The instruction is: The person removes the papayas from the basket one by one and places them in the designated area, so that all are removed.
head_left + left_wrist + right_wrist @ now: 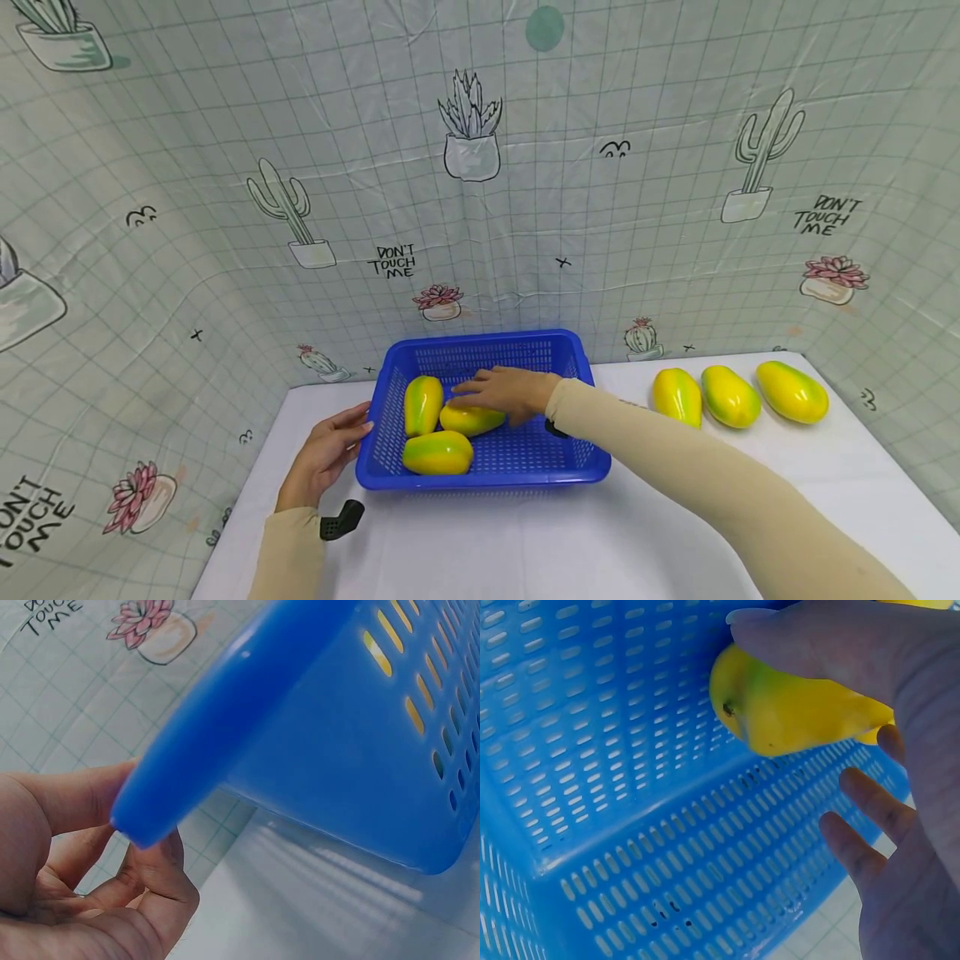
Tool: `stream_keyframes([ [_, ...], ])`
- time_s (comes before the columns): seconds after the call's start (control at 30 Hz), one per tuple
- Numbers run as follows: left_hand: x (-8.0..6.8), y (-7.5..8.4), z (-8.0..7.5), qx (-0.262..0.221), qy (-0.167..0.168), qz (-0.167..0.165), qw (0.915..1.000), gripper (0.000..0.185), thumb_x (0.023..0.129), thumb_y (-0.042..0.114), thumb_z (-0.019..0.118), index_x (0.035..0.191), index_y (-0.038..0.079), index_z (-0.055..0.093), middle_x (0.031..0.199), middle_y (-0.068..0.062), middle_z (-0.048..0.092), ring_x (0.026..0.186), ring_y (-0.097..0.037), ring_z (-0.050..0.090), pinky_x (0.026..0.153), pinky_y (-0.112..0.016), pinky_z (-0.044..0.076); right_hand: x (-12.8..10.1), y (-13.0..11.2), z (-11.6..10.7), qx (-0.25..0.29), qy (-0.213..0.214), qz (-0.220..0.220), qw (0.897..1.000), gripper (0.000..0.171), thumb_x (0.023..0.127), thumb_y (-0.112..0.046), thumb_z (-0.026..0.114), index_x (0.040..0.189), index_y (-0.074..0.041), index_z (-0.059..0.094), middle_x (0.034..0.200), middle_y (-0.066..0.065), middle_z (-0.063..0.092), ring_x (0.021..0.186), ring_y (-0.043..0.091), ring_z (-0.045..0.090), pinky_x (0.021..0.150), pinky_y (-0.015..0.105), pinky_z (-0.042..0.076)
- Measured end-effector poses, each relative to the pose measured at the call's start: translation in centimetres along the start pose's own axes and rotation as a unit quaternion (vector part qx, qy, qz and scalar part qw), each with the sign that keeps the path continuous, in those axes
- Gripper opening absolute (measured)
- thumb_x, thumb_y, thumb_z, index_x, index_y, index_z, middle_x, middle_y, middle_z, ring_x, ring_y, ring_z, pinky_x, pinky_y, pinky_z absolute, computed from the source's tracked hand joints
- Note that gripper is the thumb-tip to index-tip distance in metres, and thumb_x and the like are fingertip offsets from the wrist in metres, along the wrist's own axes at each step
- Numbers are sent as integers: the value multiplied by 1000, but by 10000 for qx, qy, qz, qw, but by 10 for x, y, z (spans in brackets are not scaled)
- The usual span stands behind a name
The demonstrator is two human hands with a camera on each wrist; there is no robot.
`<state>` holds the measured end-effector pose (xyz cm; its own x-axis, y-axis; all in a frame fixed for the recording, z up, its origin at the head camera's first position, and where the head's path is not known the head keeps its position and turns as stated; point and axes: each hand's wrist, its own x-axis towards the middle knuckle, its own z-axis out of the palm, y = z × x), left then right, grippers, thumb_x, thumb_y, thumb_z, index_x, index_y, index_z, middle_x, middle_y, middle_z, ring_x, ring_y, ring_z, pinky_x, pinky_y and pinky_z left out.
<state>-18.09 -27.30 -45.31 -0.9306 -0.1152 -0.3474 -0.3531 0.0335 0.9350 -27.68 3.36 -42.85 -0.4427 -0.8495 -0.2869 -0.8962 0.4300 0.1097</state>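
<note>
A blue perforated basket (480, 479) stands on the white table and holds three yellow-green fruits (422, 404) (470, 419) (438, 452). My right hand (502, 392) reaches into the basket and lies over the middle fruit. In the right wrist view its thumb rests on that fruit (795, 712) while the straight, spread fingers (870, 802) hang clear of it above the basket floor (630, 825). My left hand (330, 450) is at the basket's left side, fingertips against the rim. In the left wrist view that hand (97, 900) sits loosely curved under the rim (225, 720).
Three more yellow-green fruits (677, 397) (730, 396) (792, 391) lie in a row on the table right of the basket. A cactus-print sheet (465, 208) hangs behind and to both sides. Bare white tabletop (525, 542) lies in front of the basket.
</note>
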Motion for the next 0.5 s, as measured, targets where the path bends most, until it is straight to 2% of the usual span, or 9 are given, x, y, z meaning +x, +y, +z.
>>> stream_keyframes([
  [0.27,-1,0,2,28,52,-6,10000,55,106,3,60,159,-1,44,158,-24,46,96,-8,63,81,-18,54,6,-3,5,-189,-47,-29,9998,97,89,-13,87,167,-33,32,168,-5,36,145,23,44,123,43,37],
  [0.5,1,-1,0,20,9,-13,10000,55,107,3,60,159,-1,43,156,-23,48,97,-9,63,82,-18,54,5,1,7,-228,259,-69,9994,89,87,-19,89,162,-27,41,153,-1,52,138,23,51,119,41,42],
])
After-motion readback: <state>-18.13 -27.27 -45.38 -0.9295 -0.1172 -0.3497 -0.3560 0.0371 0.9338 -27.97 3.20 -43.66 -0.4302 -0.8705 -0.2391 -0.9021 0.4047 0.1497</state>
